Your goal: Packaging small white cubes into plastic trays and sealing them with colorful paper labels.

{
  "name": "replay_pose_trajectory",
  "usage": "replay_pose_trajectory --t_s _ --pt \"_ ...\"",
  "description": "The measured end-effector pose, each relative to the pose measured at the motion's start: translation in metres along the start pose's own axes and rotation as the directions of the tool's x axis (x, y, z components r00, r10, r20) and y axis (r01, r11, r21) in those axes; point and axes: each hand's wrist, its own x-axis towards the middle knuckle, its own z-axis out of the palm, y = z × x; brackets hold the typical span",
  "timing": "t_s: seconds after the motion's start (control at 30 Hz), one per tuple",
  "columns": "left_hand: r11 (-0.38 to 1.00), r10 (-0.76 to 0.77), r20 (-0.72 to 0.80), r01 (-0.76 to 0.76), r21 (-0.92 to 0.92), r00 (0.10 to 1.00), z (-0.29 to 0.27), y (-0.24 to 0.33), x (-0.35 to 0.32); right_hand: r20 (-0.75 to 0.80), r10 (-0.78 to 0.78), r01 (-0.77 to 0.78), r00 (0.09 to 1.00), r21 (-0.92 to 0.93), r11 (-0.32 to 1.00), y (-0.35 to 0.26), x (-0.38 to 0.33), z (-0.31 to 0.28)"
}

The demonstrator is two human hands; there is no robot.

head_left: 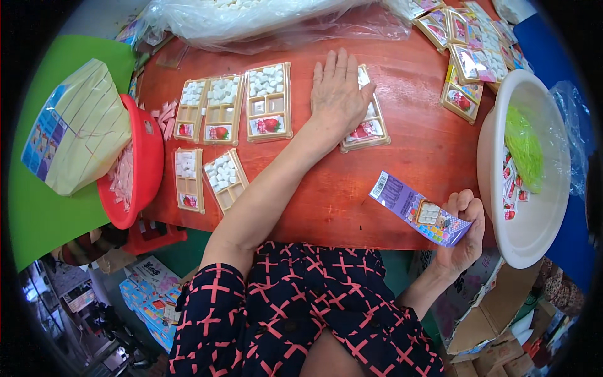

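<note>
My left hand (338, 91) lies flat, fingers spread, on a clear plastic tray (370, 129) of white sweets with a strawberry picture card, on the red-brown table (352, 195). At the table's near right edge, my right hand (465, 232) grips a purple printed card box (418, 208) with a small window showing white pieces. Several more trays of white sweets (269, 100) lie in rows to the left of my left hand.
A red basin (143, 164) with pink slips stands at the left under a yellow and blue packet (78, 129). A white bowl (526, 166) with green strands sits right. Finished trays (468, 60) pile at the back right; a clear bag of sweets (251, 19) lies behind.
</note>
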Motion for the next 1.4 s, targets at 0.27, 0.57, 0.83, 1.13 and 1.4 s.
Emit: replay_pose_trajectory --t_s 0.27,0.57,0.83,1.13,1.4 --pt "0.973 0.195 0.026 -0.19 -0.127 0.98 -0.016 0.034 -0.064 0.052 0.02 -0.027 0.998 0.121 0.992 -0.007 -0.015 -0.003" --pt "0.979 0.196 0.072 -0.191 -0.064 0.978 -0.008 0.035 -0.067 0.066 -0.005 -0.008 0.998 0.196 0.981 0.002 -0.027 0.0" --pt "0.858 0.176 0.114 -0.096 -0.504 0.978 -0.02 0.027 -0.069 0.062 0.008 -0.015 0.998 0.111 0.994 0.007 -0.051 0.021" --pt "0.047 0.181 0.65 0.654 -0.755 0.738 -0.097 0.009 -0.108 0.104 -0.012 0.008 0.995 0.039 0.999 0.009 -0.048 0.026" --pt "-0.051 0.207 0.592 0.612 -0.789 0.779 -0.124 0.019 -0.124 -0.012 0.107 -0.106 0.994 -0.291 0.951 0.015 -0.036 0.031"
